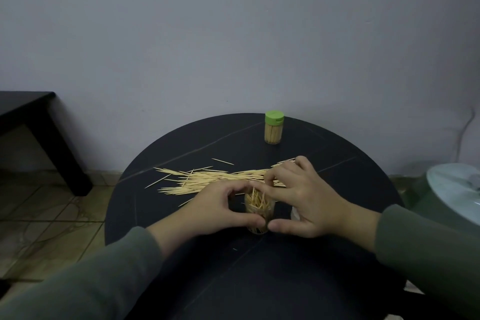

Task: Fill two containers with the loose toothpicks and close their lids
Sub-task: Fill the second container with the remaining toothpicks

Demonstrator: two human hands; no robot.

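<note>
A clear open container stands near the middle of the round black table, with toothpicks sticking up unevenly inside it. My left hand wraps its left side, thumb against the base. My right hand holds its right side, thumb at the base and fingertips over the mouth on the toothpicks. A pile of loose toothpicks lies just behind the hands. At the back, a second container full of toothpicks stands upright with its green lid on.
A small pale object peeks out under my right hand; I cannot tell what it is. A dark bench stands at the left by the wall. A grey-green round object sits beyond the table's right edge. The floor is tiled.
</note>
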